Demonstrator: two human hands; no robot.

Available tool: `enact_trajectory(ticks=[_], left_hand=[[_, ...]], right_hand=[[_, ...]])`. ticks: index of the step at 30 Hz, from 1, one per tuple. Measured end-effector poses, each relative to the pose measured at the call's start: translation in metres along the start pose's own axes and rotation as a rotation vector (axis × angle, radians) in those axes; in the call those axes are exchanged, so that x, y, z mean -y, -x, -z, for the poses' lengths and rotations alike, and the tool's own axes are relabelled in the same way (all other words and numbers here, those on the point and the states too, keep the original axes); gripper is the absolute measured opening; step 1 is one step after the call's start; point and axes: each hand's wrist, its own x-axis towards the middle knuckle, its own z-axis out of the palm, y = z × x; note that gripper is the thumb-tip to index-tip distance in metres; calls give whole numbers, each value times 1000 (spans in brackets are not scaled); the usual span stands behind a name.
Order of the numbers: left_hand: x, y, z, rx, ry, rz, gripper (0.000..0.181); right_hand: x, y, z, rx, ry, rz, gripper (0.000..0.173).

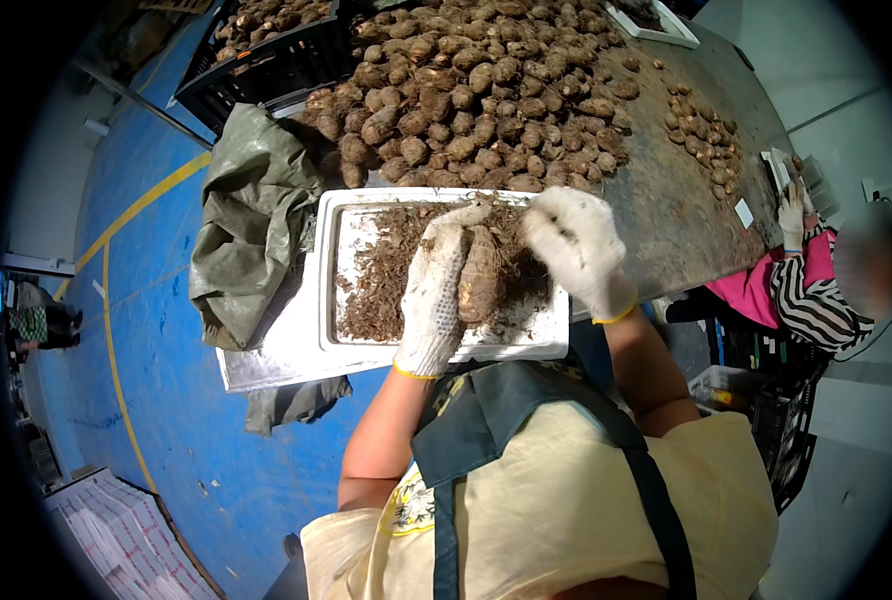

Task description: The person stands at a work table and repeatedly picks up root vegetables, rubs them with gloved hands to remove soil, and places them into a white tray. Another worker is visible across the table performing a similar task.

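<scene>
My left hand (pixel 440 289), in a white knit glove with a dotted grip, holds a brown hairy taro corm (pixel 480 281) upright. The corm is above a white foam tray (pixel 327 270) strewn with brown fibrous peelings (pixel 374 292). My right hand (pixel 577 244), gloved the same way, hovers at the tray's right edge, apart from the corm. Its fingers are curled and blurred, so whether anything is inside them does not show. A large heap of taro corms (pixel 483 97) lies just beyond the tray.
A black plastic crate (pixel 266 86) of corms stands at the back left, near a grey-green woven sack (pixel 251 225). Smaller corms (pixel 697 135) lie on the table (pixel 663 217) at the right, where a gloved co-worker (pixel 813 285) sits. Another foam tray (pixel 659 26) is at the far edge.
</scene>
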Motion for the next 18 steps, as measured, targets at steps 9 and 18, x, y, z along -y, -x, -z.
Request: enact_trajectory(ticks=[9, 18], left_hand=[[-6, -2, -4, -69, 291, 271, 48], [6, -7, 3, 8, 157, 171, 54]], right_hand=[[15, -4, -1, -2, -101, 73, 18], [27, -2, -8, 353, -49, 127, 25]])
